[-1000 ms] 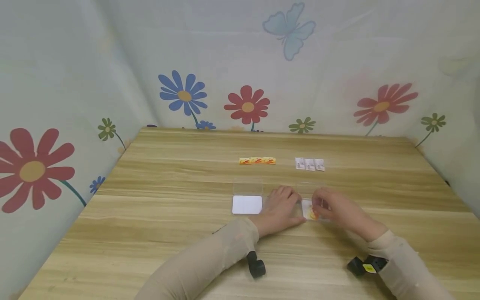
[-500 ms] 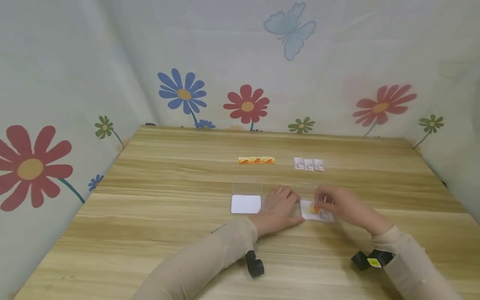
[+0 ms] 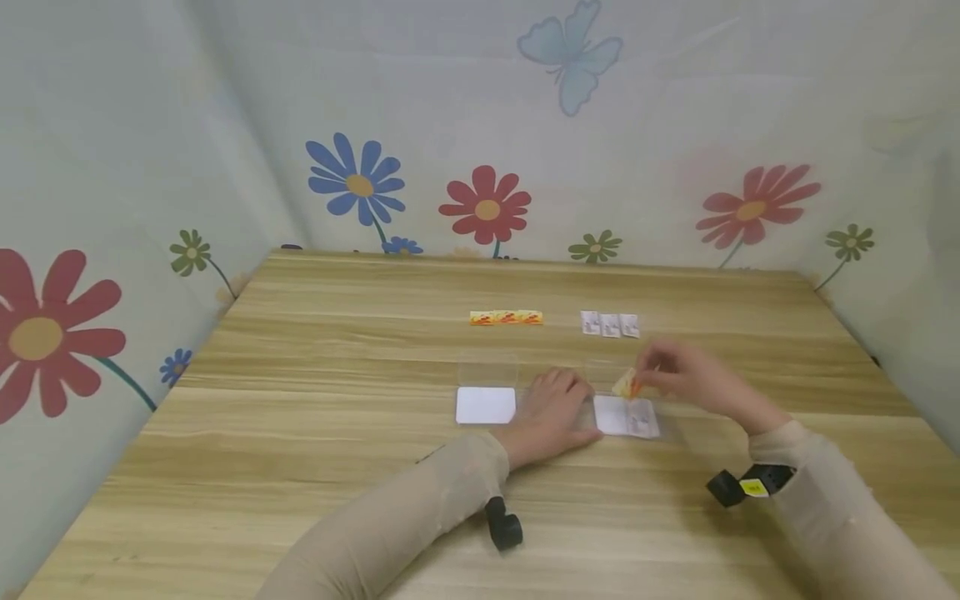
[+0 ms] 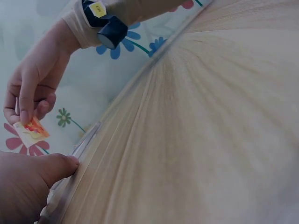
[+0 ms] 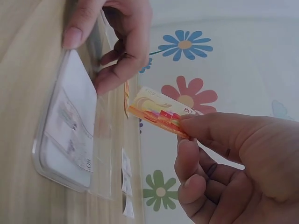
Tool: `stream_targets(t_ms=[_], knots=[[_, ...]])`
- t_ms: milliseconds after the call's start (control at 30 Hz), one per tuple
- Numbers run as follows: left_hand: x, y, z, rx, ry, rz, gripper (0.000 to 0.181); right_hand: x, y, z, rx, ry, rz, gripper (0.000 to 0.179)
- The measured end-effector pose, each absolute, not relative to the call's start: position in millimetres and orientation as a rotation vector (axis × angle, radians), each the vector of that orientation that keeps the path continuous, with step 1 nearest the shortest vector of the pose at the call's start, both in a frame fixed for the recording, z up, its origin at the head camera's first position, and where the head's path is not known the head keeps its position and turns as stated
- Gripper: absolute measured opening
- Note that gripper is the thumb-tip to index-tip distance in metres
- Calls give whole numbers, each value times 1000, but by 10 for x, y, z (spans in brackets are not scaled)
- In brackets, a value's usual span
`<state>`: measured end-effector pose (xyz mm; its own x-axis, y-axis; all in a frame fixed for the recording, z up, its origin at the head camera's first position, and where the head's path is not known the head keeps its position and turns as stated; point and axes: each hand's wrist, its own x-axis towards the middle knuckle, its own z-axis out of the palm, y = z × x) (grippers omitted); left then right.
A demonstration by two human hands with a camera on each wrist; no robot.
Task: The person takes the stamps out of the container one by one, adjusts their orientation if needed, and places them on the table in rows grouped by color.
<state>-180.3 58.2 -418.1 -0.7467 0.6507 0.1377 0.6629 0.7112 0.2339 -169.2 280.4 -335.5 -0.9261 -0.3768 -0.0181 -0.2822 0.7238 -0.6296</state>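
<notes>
My right hand point(image 3: 693, 379) pinches an orange and yellow postage stamp point(image 5: 159, 109) between thumb and fingers, raised above the right-hand clear plastic case point(image 3: 611, 414). That case lies open with a white inside, and a pale stamp point(image 5: 70, 128) rests on the right part of it. My left hand point(image 3: 551, 417) holds the case at its left end, thumb point(image 5: 73, 37) on the near corner and bent fingers at the far side. Left of this hand is a second open case point(image 3: 486, 406) with a white inside; no stamp shows on it.
Farther back on the wooden table point(image 3: 360, 350) lie a row of orange-yellow stamps point(image 3: 506, 318) and, to its right, a row of pale stamps point(image 3: 610, 325). Both cases' transparent lids point(image 3: 487, 369) lie folded back. A flowered curtain point(image 3: 637, 167) hangs behind the table.
My right hand has lifted the orange stamp off the right case and moved it up and away, uncovering the pale stamp there. My left hand has stayed at the case's left end.
</notes>
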Motion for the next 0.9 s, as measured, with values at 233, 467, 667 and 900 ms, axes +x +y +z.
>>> stream_targets(t_ms=[233,467,667,900], knots=[[-1811,560,-4199,-1095,-2845,-429,54,-1821,2830,-3249,-527,2769,-1005,8],[-1807,558,-4196,-1098,-2837,-427,53,-1903,2831,-3170,-472,2790,-969,7],[-1800,570,-4205,-1111,-2829,-421,53,-1957,2863,-3152,-414,2767,-994,11],[-1784,568,-4204,-1113,-2837,-436,53,-2043,2878,-3145,-368,2768,-966,15]])
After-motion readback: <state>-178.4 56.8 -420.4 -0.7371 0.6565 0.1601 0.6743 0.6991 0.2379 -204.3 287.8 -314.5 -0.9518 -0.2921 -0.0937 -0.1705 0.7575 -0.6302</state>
